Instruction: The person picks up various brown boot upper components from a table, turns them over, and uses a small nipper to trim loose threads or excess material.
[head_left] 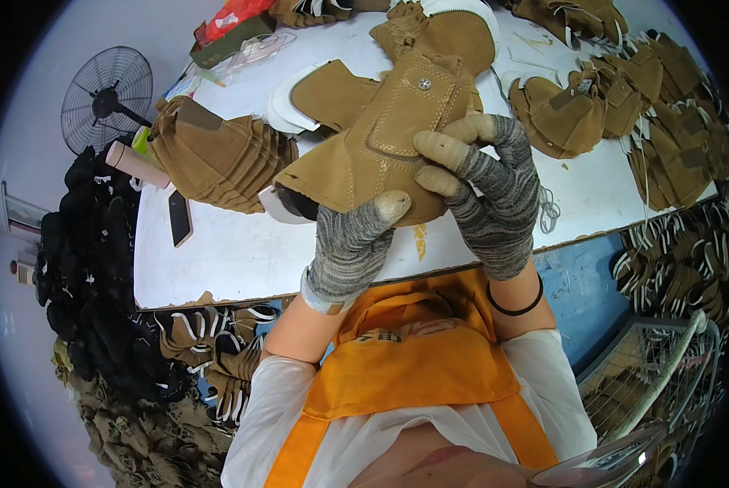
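Observation:
A tan suede boot upper (364, 154) with pale stitching and a round metal stud is held up over the near part of the white table (242, 260). My left hand (352, 244), in a grey knitted glove with pale fingertips, grips its lower edge with the thumb on top; the other fingers are hidden beneath. My right hand (498, 191), gloved alike, has its fingers bent over the right side of the upper. Just behind lie more tan uppers with white edging (324, 93).
At the left are stacked brown uppers (218, 154), a phone (180, 218), a pink bottle (137, 165) and a fan (106, 102). More uppers (559, 114) cover the right side. A wire cart (649, 374) stands at lower right, and black pieces (96, 268) hang at left.

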The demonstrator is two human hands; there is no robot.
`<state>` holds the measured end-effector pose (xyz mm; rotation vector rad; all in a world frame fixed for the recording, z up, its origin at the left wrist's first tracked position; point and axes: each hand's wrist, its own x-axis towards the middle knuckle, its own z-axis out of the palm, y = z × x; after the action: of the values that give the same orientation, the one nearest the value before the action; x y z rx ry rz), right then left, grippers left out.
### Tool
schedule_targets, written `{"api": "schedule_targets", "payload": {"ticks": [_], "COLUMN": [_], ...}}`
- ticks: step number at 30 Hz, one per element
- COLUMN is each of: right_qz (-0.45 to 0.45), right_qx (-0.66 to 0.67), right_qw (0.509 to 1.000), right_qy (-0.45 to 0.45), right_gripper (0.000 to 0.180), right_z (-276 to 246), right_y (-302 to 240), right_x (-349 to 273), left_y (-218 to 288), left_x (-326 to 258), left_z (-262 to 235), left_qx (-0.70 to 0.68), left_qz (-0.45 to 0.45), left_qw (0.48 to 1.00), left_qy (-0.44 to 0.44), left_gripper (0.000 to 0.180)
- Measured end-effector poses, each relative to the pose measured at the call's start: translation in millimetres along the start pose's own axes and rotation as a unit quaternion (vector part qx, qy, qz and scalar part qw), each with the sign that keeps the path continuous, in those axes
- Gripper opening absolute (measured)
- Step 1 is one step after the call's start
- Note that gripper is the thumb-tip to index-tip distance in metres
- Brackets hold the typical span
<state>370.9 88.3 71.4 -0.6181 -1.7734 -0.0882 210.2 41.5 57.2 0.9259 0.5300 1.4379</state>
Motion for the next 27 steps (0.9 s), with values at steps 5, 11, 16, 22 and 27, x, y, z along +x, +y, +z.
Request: {"api": "schedule_targets", "payload": {"ticks": [5,11,16,22,27], "right_qz": [-0.032,-0.091,0.011,-0.011,-0.028], "right_qx": [-0.035,-0.033,0.009,-0.085,-0.059], "right_qw": [0.999,0.994,0.997,0.991,0.993], "right_qy": [-0.022,-0.057,-0.081,-0.103,-0.097], "right_gripper": [0.031,0.018,0.016,0.030,0.029], "right_z": [-0.4,-5.7,-0.7,1.1,4.1], "right_y": [1.6,6.0,14.1,12.4,12.2], "right_x": [-0.2,-1.4,-15.2,-29.5,-43.3], "left_y": [-3.8,-12.8,-14.2,-23.3,-18.7], "left_x": [4.6,3.4,1.7,5.8,-0.8], "left_z": [1.1,-0.3,-6.2,-16.1,2.2], "left_qx": [0.103,0.175,0.370,0.400,0.075], "left_qz": [0.055,0.078,0.089,0.144,0.090], "left_qw": [0.992,0.978,0.920,0.902,0.985], "left_qy": [0.050,0.081,0.091,0.074,0.124], "left_gripper": [0.057,0.050,0.050,0.045,0.057]}}
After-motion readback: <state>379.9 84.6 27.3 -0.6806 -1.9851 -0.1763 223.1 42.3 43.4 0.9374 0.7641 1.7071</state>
